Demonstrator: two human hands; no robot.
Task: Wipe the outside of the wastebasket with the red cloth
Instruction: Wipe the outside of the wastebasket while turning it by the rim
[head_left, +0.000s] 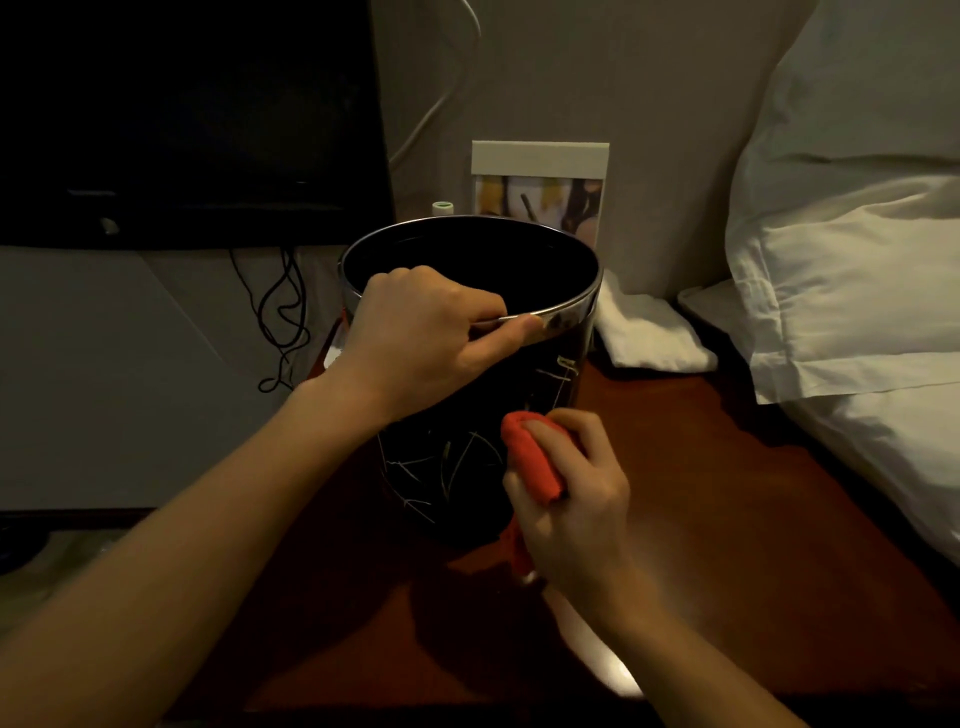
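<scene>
Head-camera footage shows a tall, round black wastebasket with a shiny metal rim and pale scratch-like lines on its side, stood upright on a dark reddish-brown wooden table, near the table's far edge and towards its left side. The near part of the rim is gripped by the left hand, with the fingers curled over into the opening and the thumb laid along the outside of the metal band. A bunched red cloth is held in the right hand, fingers curled round it, and is pressed against the lower right of the basket's outer wall, just above the table surface; a strip of the cloth is seen hanging below the hand. Both bare forearms are seen reaching in from the bottom of the frame. Behind the basket, at the far edge of the table, a white-framed picture card is stood against the wall, with a small white bottle cap visible just to its left. A folded white towel is seen at the table's far right corner, beside white pillows and bedding along the right edge. A dark screen is mounted to the left, with black cables hanging beneath it and a white cable running up the wall.
</scene>
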